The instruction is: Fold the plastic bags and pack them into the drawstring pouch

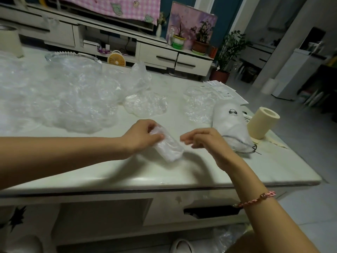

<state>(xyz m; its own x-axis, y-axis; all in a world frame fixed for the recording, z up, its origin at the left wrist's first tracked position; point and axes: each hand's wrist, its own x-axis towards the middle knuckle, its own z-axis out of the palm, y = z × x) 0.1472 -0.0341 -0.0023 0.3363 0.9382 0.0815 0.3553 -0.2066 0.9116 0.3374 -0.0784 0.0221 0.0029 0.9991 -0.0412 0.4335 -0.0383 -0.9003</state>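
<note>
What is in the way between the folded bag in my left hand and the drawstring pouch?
Only your own right hand, which hangs empty between the folded bag in your left hand and the drawstring pouch. No other object lies on the table along that stretch.

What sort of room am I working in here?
Most likely a home living room: a low TV cabinet with drawers along the wall, potted plants on it, and a low white coffee table.

A folded plastic bag [170, 149] is gripped by the left hand [140, 136]. At its 3 o'clock the right hand [203, 141] is held, loosely curled, and farther toward 3 o'clock the drawstring pouch [230, 127] is laid.
</note>
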